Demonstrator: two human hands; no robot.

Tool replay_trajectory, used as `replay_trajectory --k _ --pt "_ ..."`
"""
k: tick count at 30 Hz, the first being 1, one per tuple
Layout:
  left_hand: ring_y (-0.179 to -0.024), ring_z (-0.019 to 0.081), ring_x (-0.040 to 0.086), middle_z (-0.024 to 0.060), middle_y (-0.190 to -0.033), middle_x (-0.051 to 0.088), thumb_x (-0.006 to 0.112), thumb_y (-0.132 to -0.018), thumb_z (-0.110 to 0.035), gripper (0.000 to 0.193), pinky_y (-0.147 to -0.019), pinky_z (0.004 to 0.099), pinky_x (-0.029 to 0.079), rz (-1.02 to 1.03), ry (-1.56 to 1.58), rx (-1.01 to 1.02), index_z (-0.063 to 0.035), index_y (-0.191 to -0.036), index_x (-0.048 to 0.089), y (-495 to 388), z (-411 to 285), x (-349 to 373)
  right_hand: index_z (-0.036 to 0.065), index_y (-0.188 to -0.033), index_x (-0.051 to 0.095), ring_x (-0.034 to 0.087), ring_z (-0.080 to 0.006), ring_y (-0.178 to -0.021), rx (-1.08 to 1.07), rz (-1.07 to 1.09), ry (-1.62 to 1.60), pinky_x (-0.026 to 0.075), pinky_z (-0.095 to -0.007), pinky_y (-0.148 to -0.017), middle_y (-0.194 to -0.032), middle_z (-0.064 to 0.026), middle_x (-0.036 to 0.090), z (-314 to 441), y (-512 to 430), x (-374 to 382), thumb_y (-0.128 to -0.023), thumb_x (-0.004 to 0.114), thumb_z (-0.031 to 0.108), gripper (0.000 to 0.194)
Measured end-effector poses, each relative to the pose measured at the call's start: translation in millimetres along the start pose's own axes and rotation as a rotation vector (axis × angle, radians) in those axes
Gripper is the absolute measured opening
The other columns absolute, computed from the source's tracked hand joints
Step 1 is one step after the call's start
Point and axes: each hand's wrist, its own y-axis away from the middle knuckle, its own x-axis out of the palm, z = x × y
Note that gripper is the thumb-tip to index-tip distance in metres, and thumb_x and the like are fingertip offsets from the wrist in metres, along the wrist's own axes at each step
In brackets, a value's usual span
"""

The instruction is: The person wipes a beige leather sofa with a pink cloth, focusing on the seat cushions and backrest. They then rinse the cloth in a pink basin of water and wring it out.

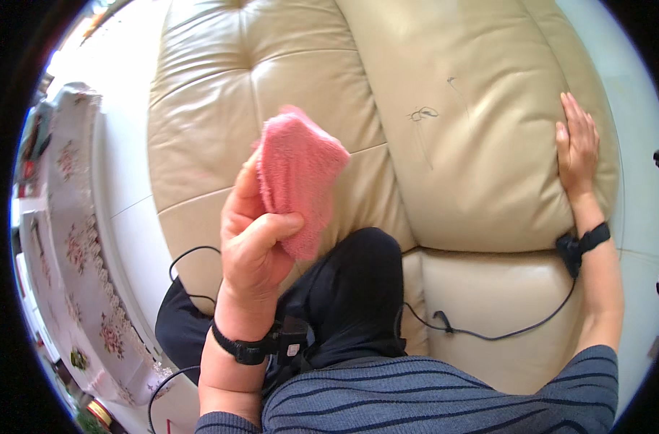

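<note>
My left hand [248, 228] grips a folded pink terry cloth [302, 179], thumb on the near face and fingers behind it. The cloth is held up over the tufted seat [199, 130] of a beige leather sofa, with its top corner pointing away from me. At the right, my right hand [579, 141] lies flat on the outer edge of the sofa's padded backrest [486, 179], fingers stretched out and holding nothing. Dark scribbled pen marks [424, 114] show on the backrest between my two hands, with fainter thin lines trailing below them.
My knee [362, 271] in black trousers presses against the sofa. Black straps with small devices circle both wrists, and a black cable [492, 337] droops across another beige section [470, 287]. Left, beyond white floor tiles [128, 163], stands furniture under a flowered lace-edged cloth [74, 244].
</note>
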Motion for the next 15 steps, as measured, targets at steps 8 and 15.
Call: replay_trajectory --k 8,15 --pt "-0.119 0.0385 0.059 0.03 -0.13 0.056 0.048 -0.102 -0.036 0.047 -0.1 0.0494 0.049 0.172 0.077 -0.16 -0.0011 -0.135 0.049 89.9 -10.8 28.6 0.007 -0.117 0.061 0.064 -0.0153 -0.103 0.315 -0.243 -0.952 0.049 -0.0286 -0.091 -0.109 -0.0055 0.069 66.4 4.7 -63.1 -0.097 0.057 0.012 0.021" --pt "-0.111 0.0322 0.064 0.0222 -0.121 0.064 0.047 -0.104 -0.018 0.031 -0.096 0.0419 0.052 0.152 0.0 -0.144 0.0021 -0.125 0.058 119.9 -31.4 33.8 -0.001 -0.131 0.052 0.056 -0.0202 -0.121 0.22 0.427 -2.43 0.042 -0.0375 -0.105 -0.128 -0.0125 0.06 298.0 54.5 -100.1 -0.1 0.056 0.042 0.053"
